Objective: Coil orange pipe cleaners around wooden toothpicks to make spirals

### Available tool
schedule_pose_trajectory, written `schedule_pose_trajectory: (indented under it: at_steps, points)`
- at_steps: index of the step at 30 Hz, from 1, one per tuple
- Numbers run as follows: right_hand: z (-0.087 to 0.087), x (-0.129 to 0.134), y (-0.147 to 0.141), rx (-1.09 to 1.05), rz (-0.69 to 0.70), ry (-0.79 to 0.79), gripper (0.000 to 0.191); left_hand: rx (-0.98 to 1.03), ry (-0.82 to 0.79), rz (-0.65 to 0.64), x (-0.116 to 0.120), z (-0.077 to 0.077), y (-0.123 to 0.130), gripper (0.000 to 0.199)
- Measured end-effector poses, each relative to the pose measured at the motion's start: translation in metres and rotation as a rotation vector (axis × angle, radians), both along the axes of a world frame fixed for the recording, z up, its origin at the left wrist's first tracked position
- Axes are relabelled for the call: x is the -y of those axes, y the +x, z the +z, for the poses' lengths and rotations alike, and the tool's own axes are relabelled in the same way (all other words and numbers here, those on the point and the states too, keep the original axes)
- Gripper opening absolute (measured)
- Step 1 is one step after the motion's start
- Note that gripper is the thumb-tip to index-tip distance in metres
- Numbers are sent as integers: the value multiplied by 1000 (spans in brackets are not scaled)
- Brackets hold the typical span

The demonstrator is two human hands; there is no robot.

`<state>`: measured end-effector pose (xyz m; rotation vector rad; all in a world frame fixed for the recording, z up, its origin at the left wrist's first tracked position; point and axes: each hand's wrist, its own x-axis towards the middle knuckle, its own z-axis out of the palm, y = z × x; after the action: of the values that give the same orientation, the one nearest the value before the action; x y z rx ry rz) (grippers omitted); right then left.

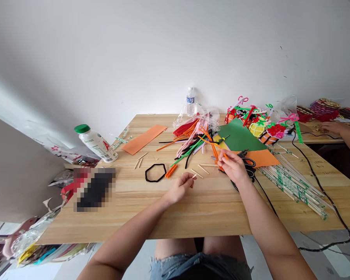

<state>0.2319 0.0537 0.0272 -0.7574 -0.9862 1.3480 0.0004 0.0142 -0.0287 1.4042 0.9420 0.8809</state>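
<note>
My left hand pinches a short wooden stick just above the table. To the right, my right hand is closed on orange pipe cleaners, whose long ends fan up and to the left. A coiled orange piece and a black hexagonal ring lie left of my left hand. Several cut sticks rest between my hands. Black-handled scissors lie beside and partly behind my right hand.
Behind are bundled pipe cleaners, green sheet, water bottle and flower crafts. Wrapped sticks and a black cable lie right. A white bottle stands left. Another person's hand is far right.
</note>
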Motion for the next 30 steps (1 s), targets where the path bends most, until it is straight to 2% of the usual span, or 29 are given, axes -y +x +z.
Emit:
schedule_pose_trajectory:
  at_steps: [4,7,11,16,20,23,30]
  points:
    - [3,-6,10,-369,-74,80,18,8,21,12,-1,-2,0,47]
    - [2,-15,21,-506,-150,46,15,5,33,14,-1,-4,0,47]
    - [-1,-21,30,-453,-229,-10,13,-15,50,20,0,-6,1,45]
    - [0,-16,21,-340,-271,-20,10,-43,90,55,0,-5,1,40]
    - [0,-16,18,-393,-364,-75,7,-55,106,57,-1,-3,2,39]
    - [-4,-20,22,-442,-433,-129,12,-67,123,59,-1,-5,1,39]
    - [-13,-23,20,-417,-398,-206,19,-96,195,110,-1,-10,0,37]
